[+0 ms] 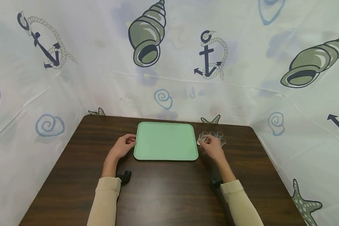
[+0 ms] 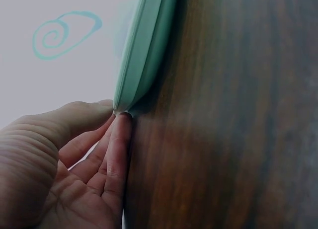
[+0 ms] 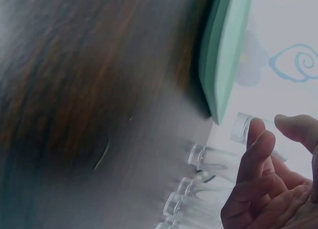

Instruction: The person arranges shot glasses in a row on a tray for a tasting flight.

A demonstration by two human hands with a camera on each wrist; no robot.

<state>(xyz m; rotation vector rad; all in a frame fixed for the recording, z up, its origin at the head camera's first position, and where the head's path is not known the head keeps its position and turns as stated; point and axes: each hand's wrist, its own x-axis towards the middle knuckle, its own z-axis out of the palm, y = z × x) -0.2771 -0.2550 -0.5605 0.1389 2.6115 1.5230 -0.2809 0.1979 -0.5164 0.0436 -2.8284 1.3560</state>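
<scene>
A light green rectangular tray (image 1: pixel 166 141) lies on the dark wooden table. My left hand (image 1: pixel 123 147) is at its left edge; in the left wrist view the thumb and fingertips (image 2: pixel 119 122) pinch the tray's rim (image 2: pixel 141 55). Just past the tray's right end, my right hand (image 1: pixel 212 147) holds a small clear shot glass (image 3: pixel 241 127) between thumb and fingers. In the right wrist view this glass is raised off the table and tilted. Several more clear shot glasses (image 1: pixel 219 134) stand close together around and behind that hand, which partly hides them.
The brown table (image 1: pixel 169 194) reaches from the person to a patterned cloth (image 1: pixel 180 62) hung behind and at both sides. A black wrist camera (image 1: pixel 125 176) is strapped below the left hand, another dark device (image 1: pixel 216 183) below the right.
</scene>
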